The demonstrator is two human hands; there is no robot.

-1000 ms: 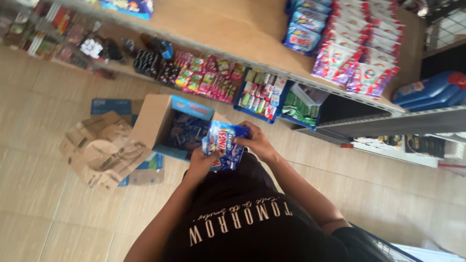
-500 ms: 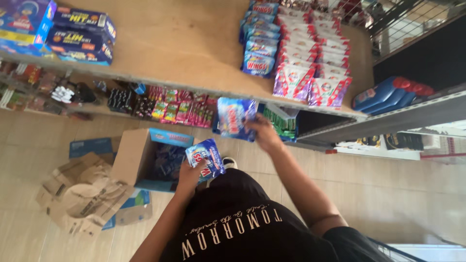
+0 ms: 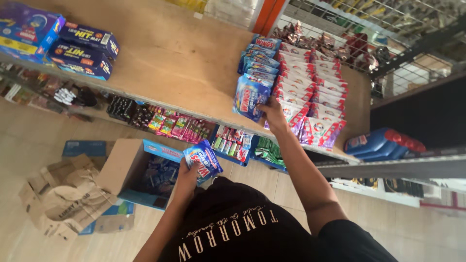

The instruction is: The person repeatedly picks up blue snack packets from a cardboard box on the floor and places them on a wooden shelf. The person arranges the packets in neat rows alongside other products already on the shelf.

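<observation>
- While a moment ago both hands held sachets low over the open carton, the right hand is now up at the wooden shelf, its grip clamped on a blue detergent sachet at the near end of the blue row.
- Below, the left hand keeps its grip closed on more blue sachets.
- Right of the raised grip lie pink sachet rows; far left, boxed goods.
- Underneath: tiled floor, flattened cardboard.

Your right hand stretched forward, arm near straight, fingers pinched closed; your left hand low, elbow bent, fingers clenched
</observation>
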